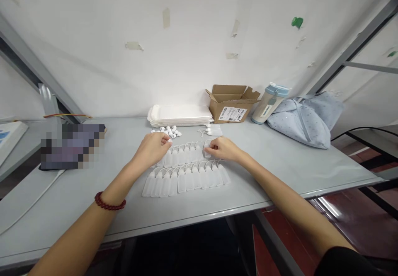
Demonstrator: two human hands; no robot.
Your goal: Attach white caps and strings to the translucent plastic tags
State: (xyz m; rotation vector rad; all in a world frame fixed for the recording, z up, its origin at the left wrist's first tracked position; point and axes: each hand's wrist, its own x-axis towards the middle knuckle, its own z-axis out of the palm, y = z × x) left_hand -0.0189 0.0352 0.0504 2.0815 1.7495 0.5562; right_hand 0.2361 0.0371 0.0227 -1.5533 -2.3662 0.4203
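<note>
print (232, 114) on the cardboard box (249, 107) and tumbler (270, 102) is too small to read; left hand (151, 148) pinches a white cap (170, 141); right hand (226, 148) grips a translucent plastic bottle (206, 146)

I can't read the carton label (233, 114) (the print's too tiny); the left hand (151, 147) hides some back-row bottles (181, 157); a black sleeve (345, 262) runs out of view.

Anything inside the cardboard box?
Only the upper inner cardboard of the box shows, with nothing visible against it. The near side hides the bottom, so I can't tell whether anything lies there.
</note>
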